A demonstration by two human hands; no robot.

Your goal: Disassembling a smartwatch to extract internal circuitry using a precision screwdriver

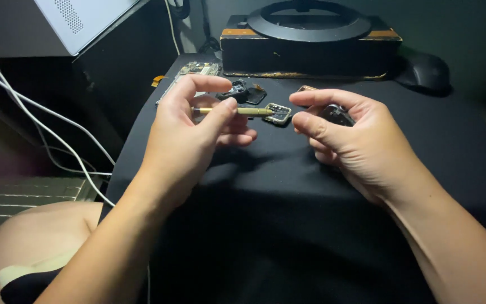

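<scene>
Both hands, the left (189, 132) and the right (347, 138), were bare, with no gloves, rings or watch showing. The forearms were bare too, with no sleeve reaching as far as either wrist. The fingernails were short and plain. At the lower left a bare knee showed, with a dark garment edged in a pale band below it.

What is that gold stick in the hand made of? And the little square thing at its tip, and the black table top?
The gold stick looks like metal, brass-coloured with a dull shine. The little square part seems metal too: its rim glints in the light. The table top looks like soft matte black cloth or a mat, since it gives no reflection. None of this is certain in such dim light.
</scene>
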